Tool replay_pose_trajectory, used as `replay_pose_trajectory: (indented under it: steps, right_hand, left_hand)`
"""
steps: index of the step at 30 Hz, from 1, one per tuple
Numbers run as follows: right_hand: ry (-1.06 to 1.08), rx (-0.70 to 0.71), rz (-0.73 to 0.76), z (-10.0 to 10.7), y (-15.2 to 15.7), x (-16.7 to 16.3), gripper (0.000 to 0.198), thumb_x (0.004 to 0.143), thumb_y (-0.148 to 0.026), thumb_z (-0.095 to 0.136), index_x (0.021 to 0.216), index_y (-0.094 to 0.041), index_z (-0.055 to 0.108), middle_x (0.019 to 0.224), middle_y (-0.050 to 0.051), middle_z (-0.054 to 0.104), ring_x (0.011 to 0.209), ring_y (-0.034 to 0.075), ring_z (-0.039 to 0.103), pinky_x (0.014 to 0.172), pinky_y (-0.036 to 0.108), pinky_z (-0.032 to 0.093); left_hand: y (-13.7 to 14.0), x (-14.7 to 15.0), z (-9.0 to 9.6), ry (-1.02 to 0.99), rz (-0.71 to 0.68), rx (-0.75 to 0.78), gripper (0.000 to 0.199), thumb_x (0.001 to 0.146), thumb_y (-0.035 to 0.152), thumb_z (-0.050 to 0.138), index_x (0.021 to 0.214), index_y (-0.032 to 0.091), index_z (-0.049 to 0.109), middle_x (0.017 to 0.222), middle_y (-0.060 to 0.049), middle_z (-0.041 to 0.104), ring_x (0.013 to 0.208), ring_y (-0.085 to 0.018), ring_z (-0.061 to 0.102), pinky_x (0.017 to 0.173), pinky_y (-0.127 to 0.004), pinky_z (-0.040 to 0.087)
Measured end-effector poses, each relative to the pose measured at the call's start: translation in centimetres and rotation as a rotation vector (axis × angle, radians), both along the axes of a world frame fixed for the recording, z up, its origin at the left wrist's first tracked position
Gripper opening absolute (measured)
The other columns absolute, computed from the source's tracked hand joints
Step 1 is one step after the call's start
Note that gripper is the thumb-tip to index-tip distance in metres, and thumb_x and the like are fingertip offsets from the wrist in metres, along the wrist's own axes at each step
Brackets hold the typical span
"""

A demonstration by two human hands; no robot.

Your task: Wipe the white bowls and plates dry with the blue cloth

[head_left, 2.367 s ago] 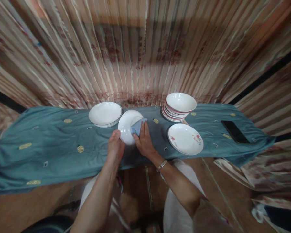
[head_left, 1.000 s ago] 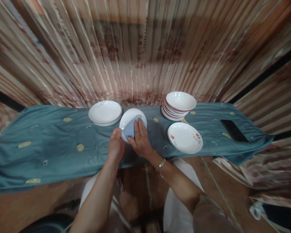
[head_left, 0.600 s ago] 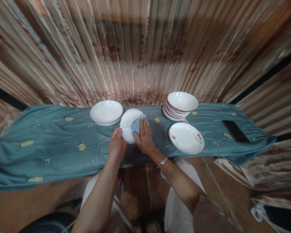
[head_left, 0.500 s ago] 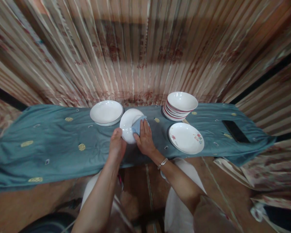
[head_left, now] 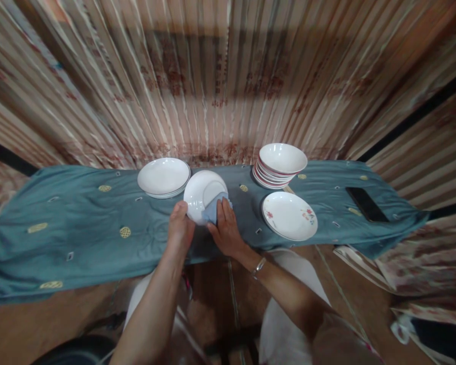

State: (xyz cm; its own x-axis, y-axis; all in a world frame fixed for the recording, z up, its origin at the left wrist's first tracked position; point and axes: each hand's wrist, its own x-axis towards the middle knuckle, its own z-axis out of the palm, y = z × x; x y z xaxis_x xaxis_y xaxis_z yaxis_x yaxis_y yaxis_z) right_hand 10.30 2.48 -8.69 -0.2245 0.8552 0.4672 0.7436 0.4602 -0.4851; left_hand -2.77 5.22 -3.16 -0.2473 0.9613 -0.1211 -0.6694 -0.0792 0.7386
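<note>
My left hand (head_left: 180, 225) grips the left edge of a white bowl (head_left: 194, 190), thumb on its near side. The bowl is tilted, with its underside and round foot ring facing me. A blue cloth (head_left: 212, 209) lies under the fingers of my right hand (head_left: 226, 229), pressed against the bowl's lower right part. The cloth hides part of the foot ring. Just behind and left of the bowl is a stack of white plates (head_left: 164, 175) with dark rims.
A stack of bowls (head_left: 282, 158) with red bands stands at the back right. In front of it are floral white plates (head_left: 289, 217). A black phone (head_left: 366, 204) lies farther right on the green patterned tablecloth (head_left: 91, 223). A striped curtain (head_left: 197, 91) hangs behind.
My right hand and the cloth have moved down across the bowl, baring more of its foot ring. My left hand keeps its grip. The whole view has shifted slightly.
</note>
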Motion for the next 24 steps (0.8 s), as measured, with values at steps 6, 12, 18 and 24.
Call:
replay_pose_trajectory:
  steps: [6,12,18,24]
  right_hand:
    - [0.004,-0.04,0.08,0.1,-1.6,-0.1,0.073,0.096,-0.046,0.033,0.15,-0.004,0.006,0.156,0.024,0.011,0.147,0.029,0.003,0.115,0.054,0.022]
    - [-0.006,0.044,0.19,0.5,-2.1,-0.6,0.076,0.096,-0.047,0.034,0.15,-0.004,0.001,0.156,0.024,0.006,0.146,0.031,0.002,0.115,0.053,0.024]
    - [-0.101,0.129,0.198,1.6,-1.0,-1.1,0.076,0.093,-0.052,0.038,0.149,-0.005,0.014,0.155,0.025,0.011,0.146,0.034,0.005,0.112,0.056,0.027]
    - [-0.147,0.144,0.103,3.8,0.6,-0.7,0.064,0.094,-0.047,0.039,0.146,-0.012,0.03,0.155,0.018,0.02,0.146,0.029,0.006,0.114,0.052,0.022]
  left_hand:
    - [0.2,0.3,0.2,-0.004,0.045,-0.008,0.035,0.056,0.033,0.083,0.069,0.017,0.054,0.068,0.003,0.065,0.066,-0.011,0.06,0.072,-0.025,0.046]
    - [-0.2,0.5,0.8,0.032,0.051,-0.045,0.038,0.052,0.035,0.084,0.069,0.017,0.055,0.067,0.003,0.065,0.061,-0.011,0.058,0.064,-0.023,0.045]
    - [-0.6,0.6,0.9,0.126,0.018,-0.066,0.039,0.054,0.039,0.083,0.072,0.017,0.056,0.059,0.006,0.057,0.053,-0.007,0.051,0.054,-0.019,0.04]
    - [-0.9,0.9,1.4,0.114,-0.04,-0.005,0.037,0.054,0.038,0.084,0.067,0.016,0.058,0.059,0.006,0.057,0.051,-0.006,0.048,0.051,-0.018,0.039]
